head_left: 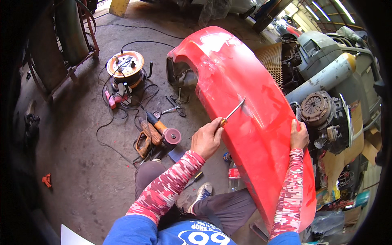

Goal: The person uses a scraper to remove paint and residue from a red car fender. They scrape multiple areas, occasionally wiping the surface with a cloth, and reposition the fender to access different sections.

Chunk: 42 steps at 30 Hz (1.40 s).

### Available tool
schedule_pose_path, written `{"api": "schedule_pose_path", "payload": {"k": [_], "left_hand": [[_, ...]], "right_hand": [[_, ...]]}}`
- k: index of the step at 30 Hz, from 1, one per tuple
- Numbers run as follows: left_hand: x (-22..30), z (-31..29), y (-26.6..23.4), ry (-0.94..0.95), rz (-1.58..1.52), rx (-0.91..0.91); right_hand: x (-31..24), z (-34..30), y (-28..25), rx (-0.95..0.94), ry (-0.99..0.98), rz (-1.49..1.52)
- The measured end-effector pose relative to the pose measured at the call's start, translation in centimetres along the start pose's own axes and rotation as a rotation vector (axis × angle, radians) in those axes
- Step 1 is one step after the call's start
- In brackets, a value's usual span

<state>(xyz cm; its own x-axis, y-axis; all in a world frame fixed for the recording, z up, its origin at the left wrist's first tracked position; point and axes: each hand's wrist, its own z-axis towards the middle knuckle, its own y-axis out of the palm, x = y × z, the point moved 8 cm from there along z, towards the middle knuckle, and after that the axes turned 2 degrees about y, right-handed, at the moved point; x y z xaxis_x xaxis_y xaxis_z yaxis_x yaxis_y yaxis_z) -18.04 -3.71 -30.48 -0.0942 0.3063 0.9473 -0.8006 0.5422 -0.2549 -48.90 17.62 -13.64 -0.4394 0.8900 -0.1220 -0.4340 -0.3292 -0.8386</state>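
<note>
A long, curved red car bumper [228,77] slants across the middle, with pale worn patches toward its far end. My left hand [206,139] is closed around the yellowish handle of a screwdriver [234,110]. The metal shaft points away to the upper right, and its tip meets the bumper at a scuffed, greyish spot [247,108]. On the bumper's right edge rests my right hand [299,135], fingers curled over the rim; the undersides of those fingers are hidden.
An orange cable reel [125,65], an angle grinder [161,125] and several wrenches [170,109] lie on the floor to the left. A bottle [233,179] stands near my foot. Rightward are a grey gas cylinder [324,81] and a clutch part [315,108].
</note>
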Motion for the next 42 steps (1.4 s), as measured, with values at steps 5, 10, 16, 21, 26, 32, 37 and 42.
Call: {"api": "schedule_pose_path", "payload": {"k": [5, 10, 16, 21, 26, 32, 37, 42], "left_hand": [[1.9, 0.2, -1.2, 0.190, -0.123, 0.105], [-0.3, 1.5, -2.1, -0.006, -0.158, 0.141], [-2.2, 2.0, -2.2, -0.116, -0.411, 0.142], [-3.3, 2.2, -2.4, -0.187, -0.622, 0.088], [-4.5, 1.4, -2.8, -0.235, -0.714, 0.094], [-3.6, 2.6, -4.4, -0.257, -0.701, 0.208], [0.1, 8.9, -6.7, -0.061, -0.610, 0.188], [-0.3, 11.0, -9.0, 0.256, -0.653, 0.410]], "right_hand": [[-0.4, -0.1, 0.0, 0.041, -0.004, -0.057], [-0.7, 0.1, 0.2, 0.032, -0.011, -0.026], [-1.1, 0.3, 0.2, 0.038, -0.013, -0.042], [-1.3, -0.1, 0.2, 0.051, -0.004, -0.058], [-1.7, 1.3, 0.3, -0.002, 0.012, -0.071], [-1.9, 4.8, 2.3, -0.246, 0.084, -0.172], [-0.5, 5.9, 4.2, -0.345, 0.159, -0.102], [0.3, 6.8, 5.8, -0.400, 0.080, -0.035]]}}
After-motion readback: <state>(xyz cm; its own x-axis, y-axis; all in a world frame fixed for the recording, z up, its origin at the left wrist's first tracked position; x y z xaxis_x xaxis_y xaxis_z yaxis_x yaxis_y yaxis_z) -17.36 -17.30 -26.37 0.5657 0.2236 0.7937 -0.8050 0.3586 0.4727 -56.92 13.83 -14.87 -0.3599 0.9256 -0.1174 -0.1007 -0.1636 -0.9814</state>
